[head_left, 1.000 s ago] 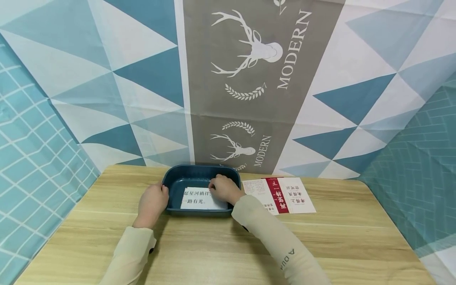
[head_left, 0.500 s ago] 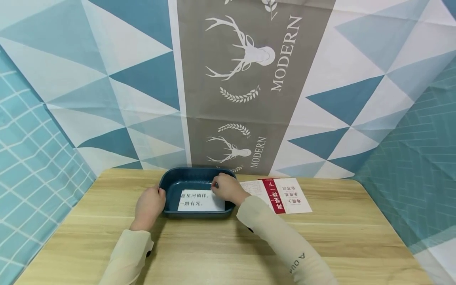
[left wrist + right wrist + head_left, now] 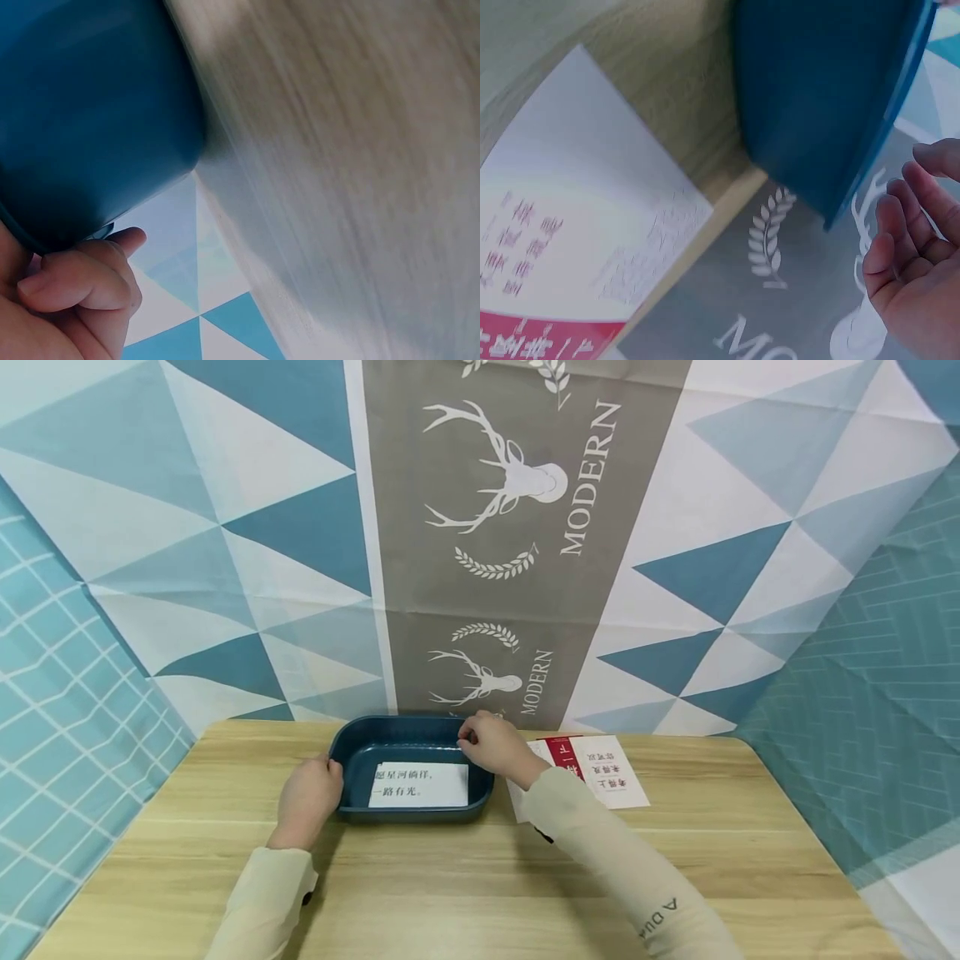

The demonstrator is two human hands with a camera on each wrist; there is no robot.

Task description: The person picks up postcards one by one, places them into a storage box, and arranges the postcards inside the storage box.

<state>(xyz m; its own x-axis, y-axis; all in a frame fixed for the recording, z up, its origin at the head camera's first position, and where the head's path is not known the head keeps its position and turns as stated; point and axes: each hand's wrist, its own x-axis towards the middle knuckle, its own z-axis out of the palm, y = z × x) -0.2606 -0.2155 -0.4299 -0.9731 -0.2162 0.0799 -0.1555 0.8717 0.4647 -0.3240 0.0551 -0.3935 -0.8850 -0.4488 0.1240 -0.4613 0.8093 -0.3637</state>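
A dark blue rectangular dish (image 3: pixel 357 770) with rounded corners stands near the back edge of the table. Inside it lies a white card (image 3: pixel 420 785) printed with two lines of black characters. My left hand (image 3: pixel 310 789) grips the dish's left rim; in the left wrist view its curled fingers (image 3: pixel 82 289) are at the rim of the dish (image 3: pixel 90 112). Over the right rim is my right hand (image 3: pixel 504 747), fingers loosely bent. Nothing shows between its thumb and fingers (image 3: pixel 911 217) in the right wrist view.
Right of the dish, white cards (image 3: pixel 618 777) with red printing lie on the wooden table (image 3: pixel 420 893), partly covered by my right forearm in the head view. A patterned cloth wall (image 3: pixel 435 585) rises directly behind the table.
My right hand has moved from over the card inside the dish to its right rim, uncovering the card's right end. My left hand keeps its hold. The head view has shifted slightly.
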